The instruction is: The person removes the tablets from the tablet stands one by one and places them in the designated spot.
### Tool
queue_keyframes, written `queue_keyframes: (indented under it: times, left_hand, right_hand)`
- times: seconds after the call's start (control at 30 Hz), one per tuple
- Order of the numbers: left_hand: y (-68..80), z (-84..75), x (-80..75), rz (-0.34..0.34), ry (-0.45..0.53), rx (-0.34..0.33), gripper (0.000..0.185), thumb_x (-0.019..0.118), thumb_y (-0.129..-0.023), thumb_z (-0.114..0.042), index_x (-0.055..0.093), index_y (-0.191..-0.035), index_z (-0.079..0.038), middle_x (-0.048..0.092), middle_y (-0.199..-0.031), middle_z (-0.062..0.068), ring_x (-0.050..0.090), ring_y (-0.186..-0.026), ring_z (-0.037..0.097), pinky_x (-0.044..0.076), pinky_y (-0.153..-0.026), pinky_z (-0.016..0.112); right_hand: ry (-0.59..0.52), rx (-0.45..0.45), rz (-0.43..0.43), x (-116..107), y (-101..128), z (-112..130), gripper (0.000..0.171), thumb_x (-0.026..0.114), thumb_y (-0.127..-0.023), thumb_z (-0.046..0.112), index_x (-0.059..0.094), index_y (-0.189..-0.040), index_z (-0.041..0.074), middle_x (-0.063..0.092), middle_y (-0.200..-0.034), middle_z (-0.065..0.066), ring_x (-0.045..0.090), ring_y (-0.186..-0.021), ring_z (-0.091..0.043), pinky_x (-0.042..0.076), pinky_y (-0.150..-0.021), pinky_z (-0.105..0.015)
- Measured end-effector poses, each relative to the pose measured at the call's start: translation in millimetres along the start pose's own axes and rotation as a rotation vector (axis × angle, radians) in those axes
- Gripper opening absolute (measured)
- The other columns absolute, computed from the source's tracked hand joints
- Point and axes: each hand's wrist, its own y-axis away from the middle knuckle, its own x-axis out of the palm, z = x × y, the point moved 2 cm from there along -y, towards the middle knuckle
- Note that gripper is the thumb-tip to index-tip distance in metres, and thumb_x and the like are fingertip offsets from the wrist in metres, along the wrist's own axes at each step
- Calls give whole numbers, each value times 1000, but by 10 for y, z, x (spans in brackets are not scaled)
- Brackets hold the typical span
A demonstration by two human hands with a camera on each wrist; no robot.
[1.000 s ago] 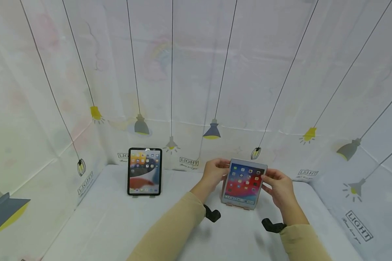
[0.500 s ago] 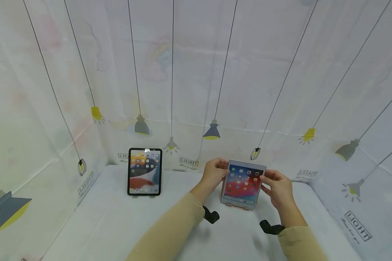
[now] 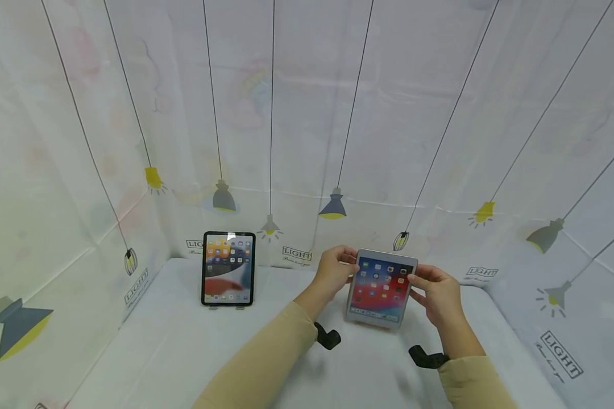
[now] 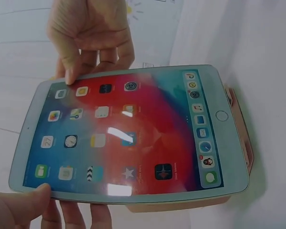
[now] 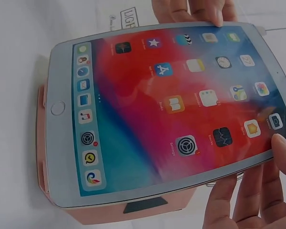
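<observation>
A white-framed tablet (image 3: pixel 381 288) with a home button and a lit screen of app icons leans back at the right of the table. My left hand (image 3: pixel 334 271) pinches its upper left edge, thumb on the front and fingers behind. On the opposite edge my right hand (image 3: pixel 440 296) grips it the same way. Behind the tablet is a pink stand (image 5: pixel 102 216), mostly hidden; its small hooked lips show just past the tablet's lower edge in both wrist views. Whether the tablet touches those lips, I cannot tell.
A second tablet (image 3: pixel 228 268), black-framed and lit, stands upright on a stand at the left of the white table (image 3: pixel 174 352). A white curtain printed with hanging lamps (image 3: pixel 332 204) encloses the back and sides.
The tablet's lower edge now covers the stand's front lip, which showed below it before in the head view. Both hands keep their grip at nearly the same place.
</observation>
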Motion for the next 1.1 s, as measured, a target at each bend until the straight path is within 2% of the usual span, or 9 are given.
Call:
queue_keyframes:
  times: [0.1,0.2,0.33,0.47,0.7,0.9,1.1]
  left_hand:
    - [5,-2,-13,-2,-15,1,22,74,-94,6,76,-104,-14,70,-101,5,70,-85,14,70,-79,46]
    - [12,-3,-27,3,-22,-1,22,75,-94,5,76,-104,-14,70,-100,5,71,-85,14,70,-76,44]
    - [42,1,-56,19,-28,-6,22,76,-94,4,77,-106,-15,70,-99,4,71,-86,15,70,-73,41]
    - [95,10,-89,40,-16,-28,24,76,-94,4,77,-108,-15,69,-99,4,71,-88,16,70,-74,43]
    - [194,13,-104,51,-26,-101,24,78,-94,3,76,-107,-17,68,-100,5,74,-89,18,70,-80,47]
    - [259,35,-98,39,-60,-137,22,77,-95,1,76,-107,-18,68,-101,5,75,-86,18,70,-77,43]
    - [306,117,-132,43,-57,-183,21,76,-94,3,75,-108,-14,70,-98,7,76,-82,19,70,-76,45]
  right_hand:
    - [29,8,1,3,29,11,26,77,-101,15,78,-126,18,72,-108,15,62,-119,-15,49,-118,-60]
    - [63,8,-4,1,58,20,28,77,-101,18,77,-129,17,72,-107,15,63,-117,-15,53,-114,-57]
    - [116,1,-10,-10,102,22,31,78,-100,19,76,-131,15,73,-104,16,69,-105,-10,64,-100,-44]
    - [141,-3,0,-24,150,6,34,79,-100,19,75,-133,12,74,-102,16,73,-97,-7,69,-86,-34]
    - [169,17,28,-59,204,-61,40,78,-100,21,71,-137,9,73,-103,15,75,-93,-9,69,-84,-32]
    - [144,31,39,-66,228,-141,39,80,-99,17,71,-135,5,72,-97,12,76,-88,-9,69,-79,-31]
    - [184,66,35,-37,270,-223,46,79,-100,19,68,-140,2,73,-96,10,76,-87,-10,69,-79,-32]
